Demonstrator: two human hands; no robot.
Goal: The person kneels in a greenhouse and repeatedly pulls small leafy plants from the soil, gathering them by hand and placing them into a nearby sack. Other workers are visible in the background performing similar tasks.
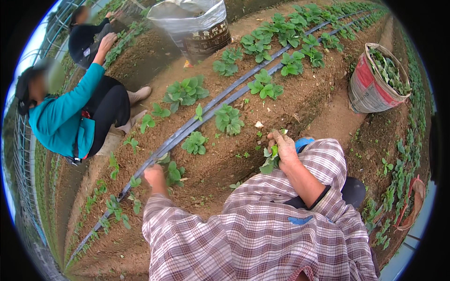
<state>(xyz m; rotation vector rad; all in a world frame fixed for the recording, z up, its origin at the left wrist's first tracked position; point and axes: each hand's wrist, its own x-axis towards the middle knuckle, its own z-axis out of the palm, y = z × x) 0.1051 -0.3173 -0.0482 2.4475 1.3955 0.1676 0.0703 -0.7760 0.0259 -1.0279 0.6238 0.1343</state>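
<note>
My left hand (155, 175) reaches down at a strawberry plant (173, 173) on the soil ridge, beside the grey drip hoses (175, 136). It is blurred, and its fingers are partly hidden, so what it touches is unclear. Over by my knee, my right hand (283, 149) is closed around several picked green leaves (269, 163), which hang out below the fingers. Small strawberry plants stand between the two hands and beyond them, among them one (194, 143) near the hose and a larger one (229, 119) farther along.
Two co-workers sit on the left, one in a teal top (61, 116), the other in dark clothing (82, 42). A large white and brown sack (207, 37) stands ahead. A red and white sack (372, 82) full of leaves stands in the right furrow. Plant rows run along both sides.
</note>
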